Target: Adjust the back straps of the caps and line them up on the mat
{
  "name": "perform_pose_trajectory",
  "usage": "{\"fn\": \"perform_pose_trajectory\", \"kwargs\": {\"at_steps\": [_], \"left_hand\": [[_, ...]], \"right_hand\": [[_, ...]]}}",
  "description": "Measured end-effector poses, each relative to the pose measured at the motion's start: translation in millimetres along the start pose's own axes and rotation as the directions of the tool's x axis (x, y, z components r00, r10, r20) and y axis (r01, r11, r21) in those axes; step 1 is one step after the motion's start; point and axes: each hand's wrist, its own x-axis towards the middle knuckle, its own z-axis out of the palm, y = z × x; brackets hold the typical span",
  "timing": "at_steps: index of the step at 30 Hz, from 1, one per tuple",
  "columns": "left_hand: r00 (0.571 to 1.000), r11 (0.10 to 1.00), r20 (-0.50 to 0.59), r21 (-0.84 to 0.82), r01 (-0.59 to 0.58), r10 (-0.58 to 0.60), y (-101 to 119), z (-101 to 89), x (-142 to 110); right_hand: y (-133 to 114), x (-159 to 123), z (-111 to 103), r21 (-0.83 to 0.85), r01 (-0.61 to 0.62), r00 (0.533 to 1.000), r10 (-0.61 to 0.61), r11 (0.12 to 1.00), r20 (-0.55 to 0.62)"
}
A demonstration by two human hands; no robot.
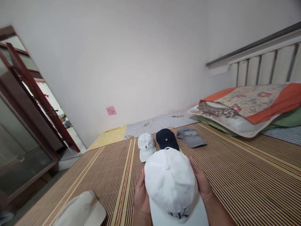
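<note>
Between my two hands is a white baseball cap (pixel 169 182) with dark lettering above its brim, the brim pointing toward me. My left hand (pixel 141 199) is closed on the cap's left side, and my right hand (pixel 201 180) grips its right side; some fingertips are hidden behind the cap. Beyond it on the striped mat lie a smaller white cap (pixel 146 142) with a dark emblem, a navy cap (pixel 166 138) and a grey cap (pixel 191 136). A beige cap (pixel 82 208) rests near the front left, partly cut off by the frame's edge.
The striped bamboo mat (pixel 101 172) covers the bed. Stacked pillows (pixel 237 116) with an orange floral cover (pixel 261 97) sit at the right by the headboard (pixel 265 66). A pink note (pixel 111 110) is on the wall, and a doorway with a reddish door (pixel 44 97) is at left.
</note>
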Motion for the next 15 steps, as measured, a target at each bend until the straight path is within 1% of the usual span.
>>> {"fn": "perform_pose_trajectory", "kwargs": {"at_steps": [3, 5, 8, 10, 11, 13, 15], "left_hand": [[0.999, 0.999, 0.025, -0.014, 0.042, -0.042, -1.1, -12.1, -3.7], [0.998, 0.999, 0.043, -0.011, 0.039, -0.038, 0.2, -13.5, -5.6], [0.999, 1.000, 0.042, 0.021, 0.010, -0.011, 5.8, -3.2, -3.5], [0.999, 0.999, 0.048, 0.042, -0.001, -0.001, 10.8, 7.6, -2.0], [0.999, 0.999, 0.047, 0.044, -0.005, 0.002, 13.3, 12.3, -2.7], [1.000, 0.999, 0.029, 0.036, -0.008, 0.007, 17.9, 18.1, -8.4], [1.000, 0.999, -0.019, 0.038, -0.009, 0.010, 21.7, 19.1, -18.8]], "right_hand": [[2.4, -0.5, -4.8, -0.006, 0.048, 0.999, -0.048, 0.999, 0.017], [3.6, -1.9, -4.1, -0.022, 0.019, 1.000, -0.019, 1.000, 0.019], [2.8, -4.8, -2.5, -0.047, -0.077, 0.997, 0.077, 0.996, 0.002], [0.4, -8.5, -2.3, -0.071, -0.099, 0.995, 0.098, 0.993, -0.014], [-1.0, -11.3, -2.3, -0.089, -0.086, 0.996, 0.084, 0.992, -0.028], [-3.4, -18.6, -1.6, -0.149, -0.026, 0.997, 0.015, 0.989, -0.074], [-4.5, -27.2, -0.2, -0.251, 0.068, 0.986, -0.103, 0.966, -0.130]]}}
